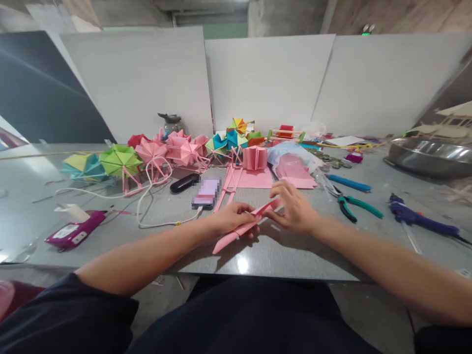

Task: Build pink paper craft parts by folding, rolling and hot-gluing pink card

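A long folded strip of pink paper [236, 232] slants over the grey table [287, 255] near its front edge. My left hand [232, 219] grips the strip at its middle, thumb on top. My right hand [295, 206] pinches its upper right end. Just behind the hands lie flat pink sheets [254, 178], a pleated pink paper block [254, 157] and thin pink folded strips [226, 189].
Folded paper umbrellas in pink [173, 150], green [120, 160] and mixed colours [226, 140] line the back. A phone [206, 192] on a white cable, a black case [183, 183], green-handled pliers [356, 206], a blue glue gun [420, 219], a metal bowl [431, 157] and a purple device [75, 232] surround the hands.
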`<state>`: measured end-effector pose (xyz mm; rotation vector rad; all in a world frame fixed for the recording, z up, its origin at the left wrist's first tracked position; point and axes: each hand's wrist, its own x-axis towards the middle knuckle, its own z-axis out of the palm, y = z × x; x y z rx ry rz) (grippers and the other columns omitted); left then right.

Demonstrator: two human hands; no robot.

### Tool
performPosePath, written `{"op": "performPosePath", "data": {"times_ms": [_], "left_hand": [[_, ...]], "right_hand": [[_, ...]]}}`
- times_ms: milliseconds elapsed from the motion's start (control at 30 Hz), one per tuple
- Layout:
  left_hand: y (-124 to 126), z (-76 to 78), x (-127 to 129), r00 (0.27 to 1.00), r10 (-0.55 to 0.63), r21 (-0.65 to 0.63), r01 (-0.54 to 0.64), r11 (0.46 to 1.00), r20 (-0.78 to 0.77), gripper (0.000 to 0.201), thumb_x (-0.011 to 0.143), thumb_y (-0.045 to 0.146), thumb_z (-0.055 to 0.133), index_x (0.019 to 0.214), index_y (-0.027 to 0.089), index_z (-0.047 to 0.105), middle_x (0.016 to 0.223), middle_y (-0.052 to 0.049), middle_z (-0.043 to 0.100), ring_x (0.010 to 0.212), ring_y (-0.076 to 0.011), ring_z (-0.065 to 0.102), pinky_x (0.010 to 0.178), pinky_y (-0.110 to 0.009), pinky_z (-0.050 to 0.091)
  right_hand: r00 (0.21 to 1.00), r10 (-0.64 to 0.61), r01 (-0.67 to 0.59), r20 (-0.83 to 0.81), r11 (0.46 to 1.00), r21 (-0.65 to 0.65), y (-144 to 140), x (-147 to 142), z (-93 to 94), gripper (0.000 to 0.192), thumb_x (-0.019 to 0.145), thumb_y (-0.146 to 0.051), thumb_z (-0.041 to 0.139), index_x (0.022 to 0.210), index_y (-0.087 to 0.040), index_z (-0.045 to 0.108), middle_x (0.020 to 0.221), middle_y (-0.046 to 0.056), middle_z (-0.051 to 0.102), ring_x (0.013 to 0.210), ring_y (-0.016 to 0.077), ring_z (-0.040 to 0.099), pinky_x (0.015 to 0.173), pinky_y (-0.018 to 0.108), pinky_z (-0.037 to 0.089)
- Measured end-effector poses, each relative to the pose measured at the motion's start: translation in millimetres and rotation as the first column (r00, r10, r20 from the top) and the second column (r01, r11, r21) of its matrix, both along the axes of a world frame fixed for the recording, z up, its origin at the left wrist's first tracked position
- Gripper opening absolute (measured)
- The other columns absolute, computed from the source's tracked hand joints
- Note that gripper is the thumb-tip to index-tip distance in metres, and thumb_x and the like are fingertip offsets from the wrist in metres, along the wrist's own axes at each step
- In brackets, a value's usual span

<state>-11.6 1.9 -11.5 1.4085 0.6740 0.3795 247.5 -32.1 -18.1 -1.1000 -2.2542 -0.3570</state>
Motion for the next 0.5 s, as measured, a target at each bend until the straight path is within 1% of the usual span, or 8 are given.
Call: {"op": "performPosePath", "data": {"times_ms": [67, 100, 133, 200, 267, 333, 400, 500], "left_hand": [[2, 2.7, 0, 0.999, 0.052, 0.040, -0.051, 0.998, -0.006, 0.033, 0.096, 0.044, 0.082, 0.103, 0.013, 0.074, 0.079, -0.007, 0.079, 0.065, -0.0156, 0.072, 0.061, -0.025, 0.053], [3, 5.4, 0, 0.996, 0.083, 0.077, -0.082, 0.994, -0.014, 0.030, 0.098, 0.043, 0.078, 0.099, 0.013, 0.075, 0.076, -0.006, 0.078, 0.063, -0.0151, 0.070, 0.059, -0.025, 0.052], [5, 8.6, -2, 0.993, 0.118, 0.126, -0.114, 0.985, -0.025, 0.028, 0.100, 0.041, 0.076, 0.095, 0.013, 0.076, 0.073, -0.006, 0.076, 0.060, -0.0146, 0.067, 0.057, -0.024, 0.049], [9, 15.0, -4, 0.980, 0.194, 0.224, -0.179, 0.958, -0.048, 0.026, 0.099, 0.035, 0.073, 0.085, 0.014, 0.075, 0.066, -0.003, 0.072, 0.055, -0.0133, 0.061, 0.053, -0.024, 0.043], [13, 19.2, -6, 0.967, 0.255, 0.274, -0.238, 0.932, -0.027, 0.025, 0.096, 0.029, 0.072, 0.075, 0.015, 0.071, 0.060, 0.000, 0.064, 0.052, -0.0112, 0.054, 0.052, -0.024, 0.037], [14, 20.8, -5, 0.949, 0.306, 0.231, -0.315, 0.921, 0.074, 0.024, 0.094, 0.026, 0.073, 0.073, 0.015, 0.069, 0.061, 0.002, 0.061, 0.054, -0.0098, 0.052, 0.054, -0.022, 0.038], [14, 21.7, -4, 0.914, 0.357, 0.125, -0.384, 0.915, 0.195, 0.023, 0.093, 0.028, 0.075, 0.075, 0.015, 0.068, 0.064, 0.002, 0.062, 0.056, -0.0095, 0.054, 0.057, -0.021, 0.041], [17, 27.9, -4, 0.871, 0.382, 0.008, -0.404, 0.915, 0.310, 0.023, 0.088, 0.031, 0.082, 0.079, 0.015, 0.068, 0.067, 0.001, 0.064, 0.057, -0.0094, 0.057, 0.057, -0.020, 0.046]], "right_hand": [[0.998, 0.050, -0.051, 0.040, 0.998, 0.041, -4, -5, -0.9, 0.021, 0.107, -0.045, 0.067, 0.105, -0.024, 0.066, 0.108, 0.011, 0.070, 0.102, 0.0300, 0.065, 0.092, 0.045, 0.051], [0.993, 0.087, -0.091, 0.074, 0.995, 0.050, -6, -7, -0.7, 0.019, 0.107, -0.043, 0.067, 0.104, -0.024, 0.067, 0.106, 0.009, 0.072, 0.100, 0.0289, 0.065, 0.091, 0.044, 0.049], [0.986, 0.123, -0.130, 0.109, 0.990, 0.058, -8, -9, -0.3, 0.017, 0.108, -0.041, 0.067, 0.106, -0.024, 0.068, 0.106, 0.009, 0.073, 0.101, 0.0284, 0.065, 0.092, 0.044, 0.048], [0.974, 0.154, -0.169, 0.166, 0.982, 0.081, -12, -13, 0.5, 0.017, 0.109, -0.036, 0.064, 0.119, -0.023, 0.070, 0.114, 0.010, 0.077, 0.106, 0.0288, 0.067, 0.095, 0.044, 0.047], [0.972, 0.118, -0.143, 0.202, 0.983, 0.112, -15, -19, 0.7, 0.021, 0.109, -0.029, 0.061, 0.127, -0.021, 0.070, 0.117, 0.012, 0.078, 0.107, 0.0289, 0.067, 0.094, 0.043, 0.046], [0.975, 0.059, -0.089, 0.216, 0.987, 0.130, -15, -26, -0.1, 0.018, 0.108, -0.022, 0.058, 0.120, -0.021, 0.072, 0.110, 0.011, 0.078, 0.101, 0.0282, 0.066, 0.091, 0.042, 0.046], [0.977, 0.032, -0.063, 0.209, 0.988, 0.141, -14, -30, -1.6, 0.016, 0.105, -0.016, 0.056, 0.109, -0.021, 0.071, 0.103, 0.010, 0.076, 0.095, 0.0272, 0.064, 0.087, 0.040, 0.046], [0.984, 0.045, -0.072, 0.171, 0.985, 0.157, -11, -28, -1.7, 0.015, 0.098, -0.013, 0.055, 0.098, -0.022, 0.067, 0.099, 0.010, 0.075, 0.089, 0.0257, 0.063, 0.082, 0.038, 0.047]]}}
